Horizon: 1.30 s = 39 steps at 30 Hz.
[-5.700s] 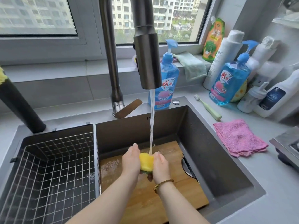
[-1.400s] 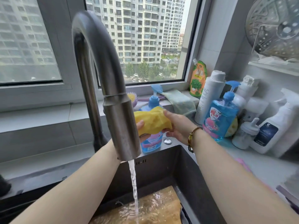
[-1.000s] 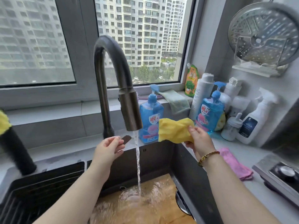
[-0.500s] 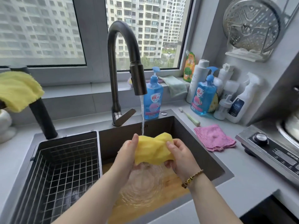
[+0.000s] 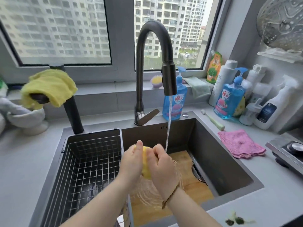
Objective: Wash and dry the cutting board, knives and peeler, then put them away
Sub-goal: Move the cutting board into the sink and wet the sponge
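Both hands meet over the near part of the sink (image 5: 221,163), squeezing a yellow sponge cloth (image 5: 145,169) between them. The left hand (image 5: 132,161) grips its left side with curled fingers and the thumb pointing up. The right hand (image 5: 162,166), with a thin bracelet (image 5: 170,195) at the wrist, has its fingers curled around the right side. The wooden cutting board (image 5: 195,185) lies flat on the sink bottom beneath the hands, wet and covered in rippling water. A metal object shows at the board's right edge, too hidden to identify. The dark arched faucet (image 5: 154,46) stands at the far rim, and its stream of water (image 5: 168,125) falls just beyond the right hand. A wire basket (image 5: 91,161) fills the left part of the sink. On the counter to the right a pink cloth (image 5: 239,143) lies near the sink's edge, with a toothbrush (image 5: 213,120) just beyond it. A blue soap bottle (image 5: 176,104) stands behind the stream, and another blue bottle (image 5: 229,99) stands among white containers at the far right. At the far left a yellow towel (image 5: 49,86) is draped over a black post.
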Available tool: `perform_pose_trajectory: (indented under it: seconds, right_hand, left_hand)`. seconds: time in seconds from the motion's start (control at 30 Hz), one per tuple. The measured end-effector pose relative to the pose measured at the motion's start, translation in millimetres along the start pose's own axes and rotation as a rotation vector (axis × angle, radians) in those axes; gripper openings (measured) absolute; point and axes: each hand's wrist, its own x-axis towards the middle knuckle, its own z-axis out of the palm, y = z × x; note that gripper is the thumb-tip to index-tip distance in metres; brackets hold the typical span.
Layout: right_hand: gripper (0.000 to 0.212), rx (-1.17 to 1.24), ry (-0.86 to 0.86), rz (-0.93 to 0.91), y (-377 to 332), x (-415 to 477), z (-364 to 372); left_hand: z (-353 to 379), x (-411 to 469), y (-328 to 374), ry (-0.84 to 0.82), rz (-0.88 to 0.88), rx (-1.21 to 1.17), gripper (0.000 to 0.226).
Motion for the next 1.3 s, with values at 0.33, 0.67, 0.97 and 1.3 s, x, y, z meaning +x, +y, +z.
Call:
perform_pose_trajectory:
  seconds: [0.33,0.67,0.97,1.3]
  right_hand:
    - [0.033,-0.007,-0.003,0.032,11.0,10.9,9.4]
    - [0.031,0.031,-0.058,0.015,7.8,10.8,9.4]
    - [0.032,0.042,-0.090,0.094,15.6,18.6,1.0]
    - [0.032,0.026,-0.095,0.144,29.1,14.4,7.1]
  left_hand:
    - [1.1,28.4,8.5,-0.059,-0.073,-0.073,0.040]
    - [-2.8,34.5,9.4,-0.060,-0.080,-0.092,0.041]
    - [3.5,26.4,6.8,-0.050,0.037,-0.066,0.042]
    - [9.1,29.6,-12.1,-0.031,0.066,0.078,0.038]
